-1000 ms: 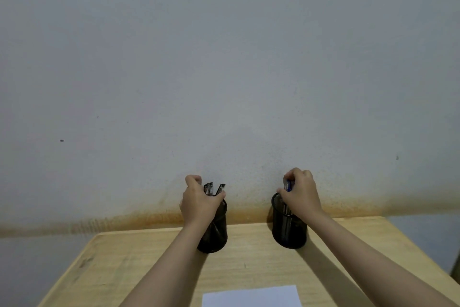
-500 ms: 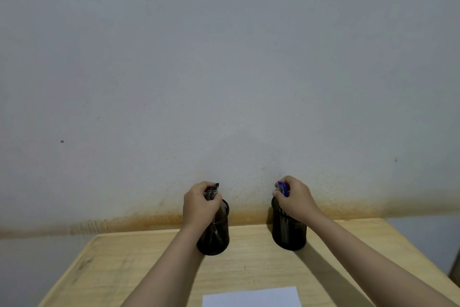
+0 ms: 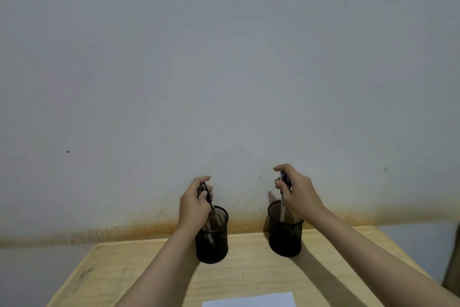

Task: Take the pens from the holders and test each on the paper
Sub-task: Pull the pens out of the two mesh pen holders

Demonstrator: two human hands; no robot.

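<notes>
Two black mesh pen holders stand at the far edge of the wooden table: the left holder (image 3: 216,247) and the right holder (image 3: 283,239). My left hand (image 3: 194,203) is closed around black-capped pens (image 3: 211,207), lifted partly out of the left holder with their lower ends still inside. My right hand (image 3: 297,193) grips blue-capped pens (image 3: 283,197), also raised, with their tips still in the right holder. A white sheet of paper (image 3: 251,300) lies at the near edge of the view.
The wooden table (image 3: 249,274) butts against a grey wall (image 3: 224,82) with a rust-coloured stain band along its base. A dark object (image 3: 451,264) shows at the right edge beyond the table.
Both hands have closed on the pens and risen, drawing them upward out of the holders. The holders have stayed in place.
</notes>
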